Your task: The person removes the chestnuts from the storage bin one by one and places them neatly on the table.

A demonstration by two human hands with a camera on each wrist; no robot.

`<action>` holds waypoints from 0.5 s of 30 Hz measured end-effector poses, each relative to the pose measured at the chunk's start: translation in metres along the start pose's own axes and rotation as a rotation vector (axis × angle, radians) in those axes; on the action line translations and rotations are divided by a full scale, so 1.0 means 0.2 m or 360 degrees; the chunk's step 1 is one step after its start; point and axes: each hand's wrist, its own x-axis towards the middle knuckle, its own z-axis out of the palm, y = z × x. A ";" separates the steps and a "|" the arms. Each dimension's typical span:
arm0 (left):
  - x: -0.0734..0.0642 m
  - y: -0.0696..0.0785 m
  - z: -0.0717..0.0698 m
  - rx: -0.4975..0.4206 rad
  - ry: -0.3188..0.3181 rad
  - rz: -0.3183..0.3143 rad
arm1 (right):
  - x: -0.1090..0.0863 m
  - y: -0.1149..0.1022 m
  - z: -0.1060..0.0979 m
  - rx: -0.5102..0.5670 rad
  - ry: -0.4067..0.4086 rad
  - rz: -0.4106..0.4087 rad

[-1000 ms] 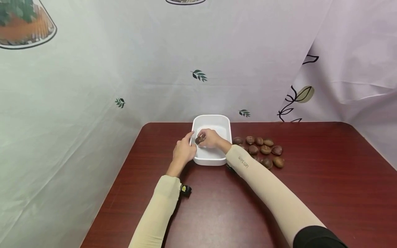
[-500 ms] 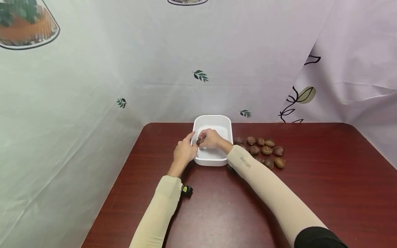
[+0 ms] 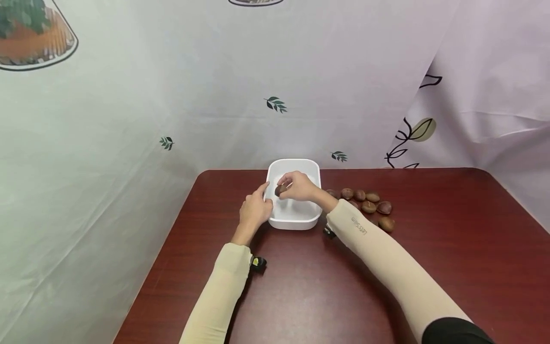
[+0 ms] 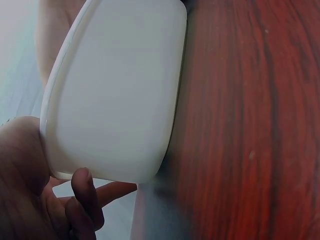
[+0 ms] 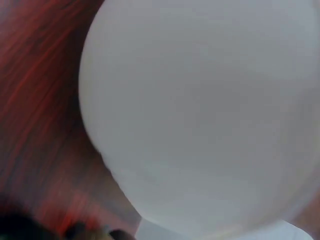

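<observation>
A white rectangular tub stands at the far edge of the table. My left hand grips its left rim, with the thumb at the inner side; in the left wrist view, fingers curl beside the tub's outer wall. Over the inside of the tub, my right hand pinches a brown chestnut between thumb and fingers. The tub's outer wall fills most of the right wrist view and hides the right hand's fingers there.
Several loose chestnuts lie to the right of the tub, some hidden behind the right forearm. The dark red wooden table meets a white patterned cloth at its back and left side.
The right hand has lifted the chestnut slightly from the tub's left side and shifted it a little right. Its forearm has swung right, covering more chestnuts. The left hand stays on the rim.
</observation>
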 end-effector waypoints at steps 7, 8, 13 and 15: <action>-0.01 -0.01 0.01 -0.0003 -0.0034 -0.0021 | -0.12 0.00 -0.09 0.0075 0.0009 0.0007; -0.01 -0.01 0.01 0.0000 -0.0034 -0.0020 | -0.14 0.00 -0.10 0.0079 0.0016 0.0014; 0.00 0.00 0.00 0.0000 -0.0022 -0.0009 | -0.22 0.03 -0.18 0.0064 0.0061 0.0078; 0.00 0.00 0.00 -0.0007 -0.0022 -0.0011 | -0.25 0.05 -0.22 0.0059 0.0075 0.0095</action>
